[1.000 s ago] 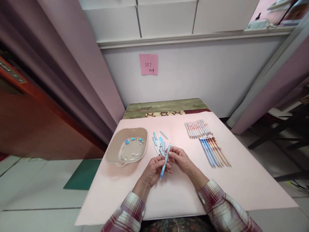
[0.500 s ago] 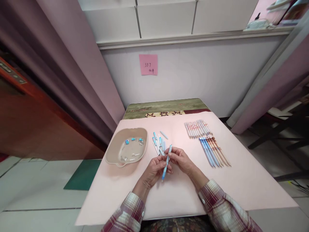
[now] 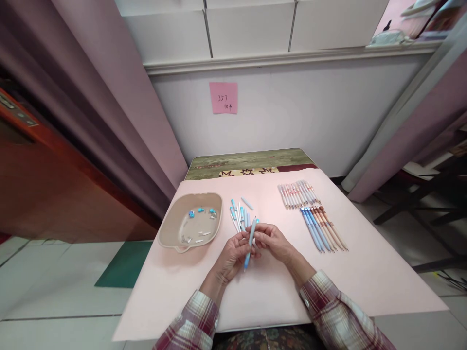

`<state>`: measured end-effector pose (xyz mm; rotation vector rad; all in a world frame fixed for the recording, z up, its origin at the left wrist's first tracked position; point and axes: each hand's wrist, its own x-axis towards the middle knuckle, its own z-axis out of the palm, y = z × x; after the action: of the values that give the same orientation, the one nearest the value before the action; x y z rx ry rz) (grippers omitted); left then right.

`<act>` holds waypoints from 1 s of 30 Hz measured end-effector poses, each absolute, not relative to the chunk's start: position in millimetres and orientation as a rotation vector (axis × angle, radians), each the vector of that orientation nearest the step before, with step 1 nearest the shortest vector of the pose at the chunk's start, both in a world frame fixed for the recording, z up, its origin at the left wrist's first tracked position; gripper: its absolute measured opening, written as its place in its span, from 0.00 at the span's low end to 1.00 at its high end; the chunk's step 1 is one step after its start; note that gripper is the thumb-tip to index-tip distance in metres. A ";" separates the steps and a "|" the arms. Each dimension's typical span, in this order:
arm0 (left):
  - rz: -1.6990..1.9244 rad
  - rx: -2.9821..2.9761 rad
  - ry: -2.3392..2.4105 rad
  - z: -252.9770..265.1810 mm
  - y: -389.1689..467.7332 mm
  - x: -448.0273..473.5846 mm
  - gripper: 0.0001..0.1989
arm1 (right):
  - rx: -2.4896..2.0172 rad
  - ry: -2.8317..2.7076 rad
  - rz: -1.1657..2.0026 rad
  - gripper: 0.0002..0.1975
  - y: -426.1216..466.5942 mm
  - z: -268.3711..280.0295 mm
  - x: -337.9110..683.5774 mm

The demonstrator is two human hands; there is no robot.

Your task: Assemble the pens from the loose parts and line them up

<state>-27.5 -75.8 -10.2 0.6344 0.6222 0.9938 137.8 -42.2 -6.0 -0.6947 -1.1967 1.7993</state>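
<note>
Both hands meet over the near middle of the table. My left hand (image 3: 233, 255) is closed on a light blue pen barrel (image 3: 251, 238), which slants with its bluer end down toward me. A thin dark tip shows at the barrel's upper end. Beside that end, a small bright blue pen part (image 3: 257, 220) pokes up from the fingers of my right hand (image 3: 273, 240), which are pinched together close against the barrel. Just beyond my hands lies a loose group of pen parts (image 3: 233, 210): white refills, bright blue pieces and pale blue barrels. A single pale barrel (image 3: 247, 203) lies behind them.
To the left stands a beige basin (image 3: 171, 228) holding small blue pieces, white pieces and springs. At right lie a row of white patterned pens (image 3: 297, 194) and a row of blue and brown pens (image 3: 323, 231). A pink sheet (image 3: 273, 296) covers the table.
The bright blue part at the pen's upper end now sits beside the barrel, and a thin dark tip shows there. The hands have hardly moved.
</note>
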 end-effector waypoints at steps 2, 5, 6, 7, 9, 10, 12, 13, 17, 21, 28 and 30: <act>0.992 0.636 0.630 -11.1 -75.6 -27.1 0.22 | -0.699 -1.214 1.815 0.14 -41.7 -7.4 139.1; 0.998 0.640 0.654 -12.6 -75.8 -26.9 0.19 | -0.712 -1.169 1.808 0.13 -41.4 -9.6 137.7; 0.996 0.644 0.669 -12.6 -76.0 -27.0 0.17 | -0.717 -1.144 1.798 0.13 -41.2 -10.1 137.1; 0.990 0.649 0.685 -12.3 -76.3 -27.1 0.15 | -0.723 -1.120 1.784 0.13 -41.0 -10.4 136.6; 0.967 0.663 0.714 -10.9 -77.2 -27.6 0.13 | -0.737 -1.079 1.748 0.13 -40.5 -10.8 136.1; 0.951 0.674 0.723 -10.1 -77.7 -27.8 0.14 | -0.742 -1.066 1.735 0.13 -40.3 -11.1 136.2; 0.913 0.698 0.730 -8.4 -78.8 -28.2 0.15 | -0.748 -1.056 1.724 0.13 -40.0 -11.8 136.4; 0.901 0.706 0.731 -7.6 -79.3 -28.3 0.14 | -0.750 -1.057 1.725 0.13 -40.0 -12.3 136.5; 0.902 0.695 0.735 -6.2 -80.1 -28.1 0.13 | -0.740 -1.063 1.730 0.13 -40.9 -13.4 136.8; 0.901 0.687 0.707 -6.0 -79.2 -27.8 0.12 | -0.715 -1.068 1.781 0.16 -41.8 -13.3 138.2; 0.910 0.718 0.720 -3.7 -81.2 -26.4 0.11 | -0.762 -1.117 1.708 0.13 -41.0 -14.2 137.3; 0.905 0.718 0.732 -3.3 -82.1 -25.7 0.11 | -0.783 -1.115 1.675 0.13 -40.8 -14.2 136.0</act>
<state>-25.7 -82.1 -3.3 0.7181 0.7324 0.9045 136.0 -40.8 -14.2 -0.7832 -1.1152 1.6747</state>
